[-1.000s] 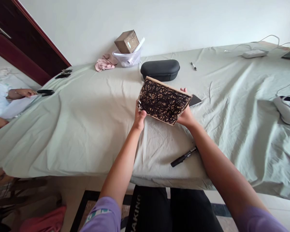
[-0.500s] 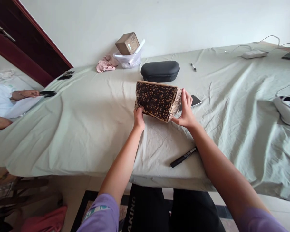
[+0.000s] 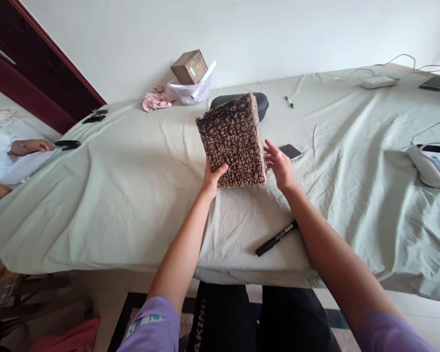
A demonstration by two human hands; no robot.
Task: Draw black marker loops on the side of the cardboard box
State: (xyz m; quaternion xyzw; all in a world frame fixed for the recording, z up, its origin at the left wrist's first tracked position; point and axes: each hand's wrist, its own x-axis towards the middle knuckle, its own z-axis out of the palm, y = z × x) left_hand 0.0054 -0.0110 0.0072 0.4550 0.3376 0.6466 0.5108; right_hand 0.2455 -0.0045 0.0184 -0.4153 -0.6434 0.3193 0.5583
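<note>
A cardboard box (image 3: 232,146) covered in black scribbled loops is held up, tilted, over the cloth-covered table. My left hand (image 3: 211,180) grips its lower left edge, thumb across the scribbled face and the other fingers hidden behind. Beside the box's right edge is my right hand (image 3: 279,165), fingers apart, the fingertips close to the side; whether they touch it is hard to see. A black marker (image 3: 276,238) lies on the cloth near my right forearm. Behind my right hand rests a phone (image 3: 291,152). The box partly covers a black hard case (image 3: 262,105).
Along the wall stand a plastic tub (image 3: 192,92) with a small brown box (image 3: 189,67) on it and a pink cloth (image 3: 157,99). A small pen (image 3: 289,101) lies farther back. White devices with cables (image 3: 434,164) sit at right. Another person's hand (image 3: 33,146) is at far left.
The box has turned, so a larger scribbled face now shows and its top stands higher, over the case. My right hand has loosened from its right side; my left hand keeps hold.
</note>
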